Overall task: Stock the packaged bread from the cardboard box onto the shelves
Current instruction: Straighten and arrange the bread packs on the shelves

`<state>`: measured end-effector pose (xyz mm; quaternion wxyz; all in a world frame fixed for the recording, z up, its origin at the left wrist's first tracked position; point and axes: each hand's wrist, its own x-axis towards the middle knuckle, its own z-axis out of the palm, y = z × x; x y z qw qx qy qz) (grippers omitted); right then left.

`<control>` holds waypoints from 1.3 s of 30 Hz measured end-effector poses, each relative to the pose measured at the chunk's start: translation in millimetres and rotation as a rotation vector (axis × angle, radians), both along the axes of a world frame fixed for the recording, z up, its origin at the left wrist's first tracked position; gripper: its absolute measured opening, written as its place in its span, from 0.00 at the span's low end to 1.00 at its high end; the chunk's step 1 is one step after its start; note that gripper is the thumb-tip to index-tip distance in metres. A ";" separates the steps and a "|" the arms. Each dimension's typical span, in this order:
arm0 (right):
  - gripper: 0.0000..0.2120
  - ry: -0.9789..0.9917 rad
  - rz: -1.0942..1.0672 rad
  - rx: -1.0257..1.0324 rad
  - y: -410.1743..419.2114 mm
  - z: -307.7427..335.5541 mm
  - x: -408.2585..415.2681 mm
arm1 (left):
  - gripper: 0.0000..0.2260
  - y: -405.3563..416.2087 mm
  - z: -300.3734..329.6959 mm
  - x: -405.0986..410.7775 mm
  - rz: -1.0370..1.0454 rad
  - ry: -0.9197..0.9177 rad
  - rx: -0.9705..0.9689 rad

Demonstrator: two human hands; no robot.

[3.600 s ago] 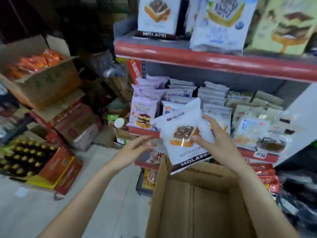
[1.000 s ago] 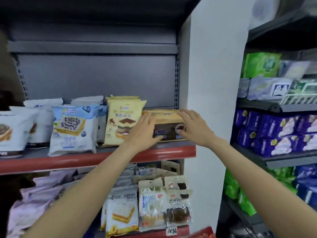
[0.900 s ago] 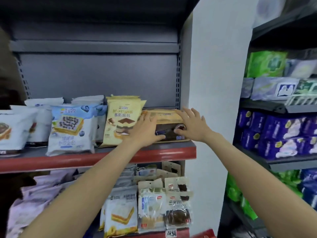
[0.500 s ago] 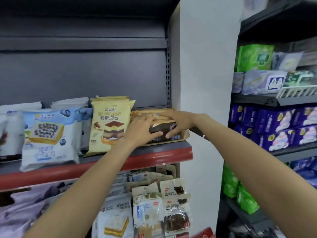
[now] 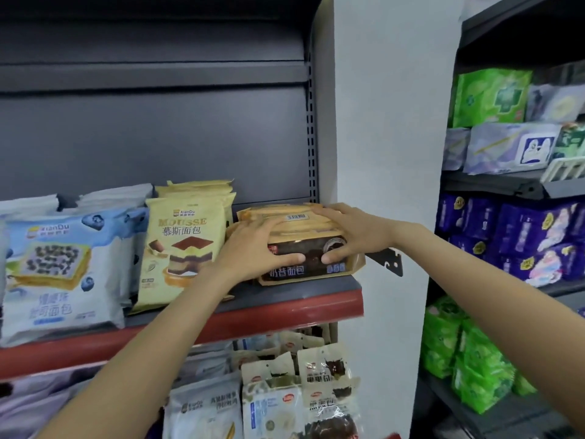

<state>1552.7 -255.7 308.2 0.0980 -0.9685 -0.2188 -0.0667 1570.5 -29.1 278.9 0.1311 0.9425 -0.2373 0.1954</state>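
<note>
To the right of the bread section we note a white pillar (image 5: 386, 122) running the full height of the view. Beyond it stands a dark grey rack (image 5: 493, 188). Its upper level carries green packs (image 5: 490, 96) and pale lilac packs (image 5: 506, 147), with a white wire divider (image 5: 566, 167) at the far right edge. The level below holds purple packs (image 5: 512, 239) in a close row. Lower down we see bright green bags (image 5: 468, 359) crowded together. A black metal bracket (image 5: 387, 263) projects across the pillar face. Print on these packs is too blurred for us to read.
</note>
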 end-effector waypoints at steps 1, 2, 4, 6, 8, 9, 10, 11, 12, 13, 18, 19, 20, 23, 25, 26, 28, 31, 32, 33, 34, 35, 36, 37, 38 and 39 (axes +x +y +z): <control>0.46 -0.010 0.027 0.043 -4.5 -3.0 2.2 | 0.39 -1.3 1.5 -1.6 -0.012 0.009 -0.022; 0.46 -0.026 0.046 0.078 -7.9 -6.3 5.7 | 0.38 -3.9 1.8 -3.8 -0.017 0.014 -0.036; 0.45 -0.045 0.084 0.093 -10.8 -10.2 12.1 | 0.36 -11.4 1.5 -8.8 -0.006 0.016 -0.028; 0.41 -0.072 0.127 0.047 -7.0 -11.2 15.7 | 0.36 -15.1 7.2 -9.5 0.032 0.036 0.022; 0.39 -0.104 0.155 0.002 1.1 -14.9 16.0 | 0.37 -14.0 17.4 -7.4 0.078 0.110 0.090; 0.39 -0.125 0.156 -0.019 4.2 -17.0 17.0 | 0.37 -13.3 22.7 -6.0 0.097 0.137 0.144; 0.38 -0.155 0.154 -0.053 5.6 -18.0 17.4 | 0.37 -14.5 27.1 -5.5 0.112 0.148 0.199; 0.36 -0.182 0.154 -0.092 4.7 -16.8 18.2 | 0.37 -17.2 30.1 -5.9 0.122 0.149 0.243; 0.33 -0.185 0.165 -0.099 1.6 -11.7 19.3 | 0.36 -20.7 31.8 -7.1 0.131 0.142 0.279; 0.29 -0.160 0.183 -0.047 -2.6 -3.8 21.1 | 0.36 -24.6 32.8 -9.5 0.138 0.130 0.307; 0.20 -0.139 0.314 0.091 -10.7 29.0 67.0 | 0.38 -25.2 23.8 -14.0 0.122 0.109 0.326; 0.20 -0.114 0.339 0.034 -5.6 29.5 79.1 | 0.40 -24.1 22.3 -12.5 0.106 0.107 0.319; 0.20 -0.082 0.358 -0.022 0.9 28.2 91.4 | 0.41 -23.8 21.6 -10.9 0.090 0.107 0.324; 0.22 -0.014 0.350 -0.126 22.5 22.7 121.6 | 0.43 -24.5 22.2 -4.3 0.077 0.100 0.374; 0.23 0.048 0.329 -0.148 32.4 22.3 133.8 | 0.43 -23.6 22.7 1.2 0.063 0.062 0.382; 0.24 0.085 0.319 -0.158 35.4 22.6 138.0 | 0.43 -23.1 22.7 3.3 0.056 0.046 0.379; 0.24 0.176 0.283 -0.190 38.0 23.3 142.9 | 0.43 -22.2 22.6 5.2 0.046 0.043 0.372; 0.25 0.222 0.212 -0.231 37.7 25.4 141.0 | 0.42 -22.4 23.8 2.8 0.039 0.053 0.389; 0.25 0.214 0.198 -0.238 37.4 26.1 139.6 | 0.42 -22.2 24.0 1.8 0.042 0.056 0.395; 0.26 0.203 0.188 -0.245 37.4 26.4 138.4 | 0.42 -21.9 24.0 0.7 0.045 0.060 0.398; 0.26 0.196 0.181 -0.252 37.3 26.8 137.2 | 0.42 -21.6 24.2 -0.3 0.045 0.062 0.401; 0.26 0.196 0.172 -0.253 37.5 27.2 137.0 | 0.41 -21.1 24.2 -0.8 0.045 0.065 0.403; 0.26 0.204 0.163 -0.254 37.5 27.5 138.0 | 0.41 -21.0 24.4 -1.4 0.046 0.078 0.400; 0.27 0.216 0.156 -0.257 37.8 27.5 139.6 | 0.41 -21.0 24.7 -2.5 0.048 0.102 0.389; 0.27 0.223 0.155 -0.272 38.3 27.1 141.5 | 0.40 -20.9 25.1 -3.0 0.045 0.124 0.371; 0.27 0.224 0.167 -0.288 38.7 26.7 143.6 | 0.39 -20.5 25.5 -2.8 0.039 0.140 0.348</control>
